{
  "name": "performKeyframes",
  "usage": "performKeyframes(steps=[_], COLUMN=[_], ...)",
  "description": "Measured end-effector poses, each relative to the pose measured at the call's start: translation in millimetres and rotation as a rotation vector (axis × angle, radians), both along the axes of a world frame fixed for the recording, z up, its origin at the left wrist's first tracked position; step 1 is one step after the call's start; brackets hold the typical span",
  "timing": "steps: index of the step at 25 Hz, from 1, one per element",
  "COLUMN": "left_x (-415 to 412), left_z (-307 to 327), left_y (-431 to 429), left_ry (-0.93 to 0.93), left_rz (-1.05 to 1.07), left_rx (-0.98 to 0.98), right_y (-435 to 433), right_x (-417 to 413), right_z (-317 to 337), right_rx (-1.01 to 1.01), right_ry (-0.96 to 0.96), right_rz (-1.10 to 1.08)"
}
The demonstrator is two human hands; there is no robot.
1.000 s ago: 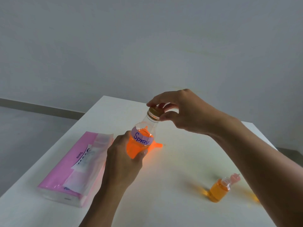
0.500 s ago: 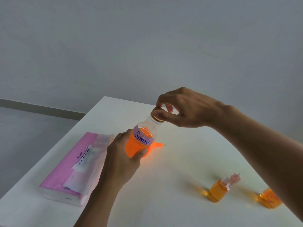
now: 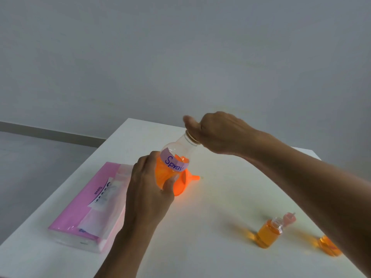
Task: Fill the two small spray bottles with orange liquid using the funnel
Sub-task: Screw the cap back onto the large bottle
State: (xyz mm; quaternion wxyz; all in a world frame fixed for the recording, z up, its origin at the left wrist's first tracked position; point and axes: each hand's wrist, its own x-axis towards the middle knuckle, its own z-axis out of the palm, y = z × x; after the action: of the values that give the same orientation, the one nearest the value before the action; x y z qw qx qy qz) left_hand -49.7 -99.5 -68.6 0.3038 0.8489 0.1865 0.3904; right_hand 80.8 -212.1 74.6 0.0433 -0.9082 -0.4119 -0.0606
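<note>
My left hand (image 3: 147, 189) grips the lower body of a clear bottle (image 3: 177, 149) labelled "Spray", tilted to the right and about half full of orange liquid. My right hand (image 3: 216, 131) curls round the gold cap (image 3: 190, 137) at the bottle's neck. Behind the bottle an orange funnel (image 3: 186, 183) lies on its side on the white table (image 3: 210, 217). At the right stands a small spray bottle (image 3: 269, 234) with orange liquid in it and no cap on, a pink cap (image 3: 289, 218) just behind it. A second small bottle (image 3: 329, 246) of orange liquid shows partly under my right forearm.
A pink tissue pack (image 3: 88, 207) in clear wrap lies at the left of the table. The table's left and far edges drop to a grey floor, with a plain wall behind.
My right hand has turned on the cap, its knuckles rolling over the neck. The bottle tilts further right. The second small bottle has come into view under my right forearm.
</note>
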Motion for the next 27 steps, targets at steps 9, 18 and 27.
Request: performKeyframes(steps=[9,18,27], left_x=[11,19,33], left_z=[-6,-4,-12], left_y=[-4,9,10], left_ry=[0.054,-0.022,-0.058], left_rz=[0.054,0.104,0.12], left_rx=[0.006,-0.275,-0.305], right_y=[10,-14,-9], right_x=[-1,33,22], right_z=[-17,-110,-165], right_rx=[0.106,-0.089,0.244], right_ry=[0.076,0.379,0.36], right_rz=[0.011,-0.191,-0.314])
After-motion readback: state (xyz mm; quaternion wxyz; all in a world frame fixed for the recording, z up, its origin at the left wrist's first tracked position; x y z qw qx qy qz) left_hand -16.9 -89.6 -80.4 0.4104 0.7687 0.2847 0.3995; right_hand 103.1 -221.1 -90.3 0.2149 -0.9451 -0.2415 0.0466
